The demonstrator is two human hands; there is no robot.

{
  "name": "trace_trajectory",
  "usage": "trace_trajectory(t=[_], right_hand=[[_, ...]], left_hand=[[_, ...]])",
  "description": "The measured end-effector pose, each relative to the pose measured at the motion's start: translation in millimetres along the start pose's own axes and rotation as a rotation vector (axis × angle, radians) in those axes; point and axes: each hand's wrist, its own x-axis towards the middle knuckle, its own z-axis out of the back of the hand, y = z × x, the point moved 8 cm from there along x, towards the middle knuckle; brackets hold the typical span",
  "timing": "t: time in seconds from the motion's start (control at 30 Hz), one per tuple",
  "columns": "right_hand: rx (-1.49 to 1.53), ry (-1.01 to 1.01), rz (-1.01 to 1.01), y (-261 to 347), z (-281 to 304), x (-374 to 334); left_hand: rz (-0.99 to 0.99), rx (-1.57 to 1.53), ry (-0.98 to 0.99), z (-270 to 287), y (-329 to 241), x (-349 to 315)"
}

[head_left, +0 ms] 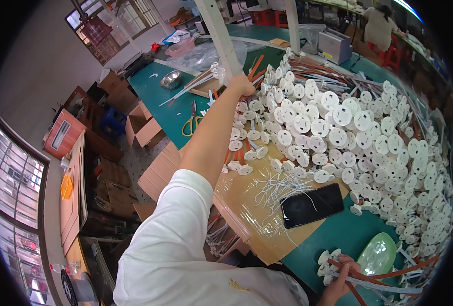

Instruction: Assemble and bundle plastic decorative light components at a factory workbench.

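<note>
My left arm stretches far forward. My left hand [244, 85] is beside the foot of a white post [221, 38], at the edge of the disc pile; its fingers are hidden from me. At the lower right, my right hand [341, 279] is closed around a small bunch of flat brown and white strips [374, 281] with round white discs on their ends. Next to it lies a shiny pale green dish [378, 255]. A large heap of white slotted discs on strips [333, 120] covers the right side of the table.
A black phone [313, 205] and a tangle of thin white cords [280, 191] lie on taped cardboard [247, 204]. Yellow-handled scissors [191, 122] and a metal bowl [171, 79] rest on the green table [155, 97]. Open cartons [147, 127] stand left; another person sits far right.
</note>
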Motion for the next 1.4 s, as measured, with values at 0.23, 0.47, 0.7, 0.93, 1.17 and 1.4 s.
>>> trace_trajectory(t=[0.23,0.47,0.7,0.93,1.17,1.4], right_hand=[[0.014,0.013,0.007,0,-2,1],[0.022,0.024,0.013,2,-3,2],[-0.016,0.031,0.035,2,-1,0],[-0.009,-0.007,0.005,2,1,2],[0.006,0.033,0.028,3,-2,3],[0.012,0.021,0.070,7,-2,0]], left_hand=[[0.030,-0.200,0.102,-20,28,27],[0.096,-0.915,0.377,-51,26,26],[0.068,-0.058,0.010,-14,13,9],[0.079,-0.108,0.040,-5,4,6],[0.196,-0.776,0.234,-26,42,18],[0.108,-1.239,0.265,-7,18,-2]])
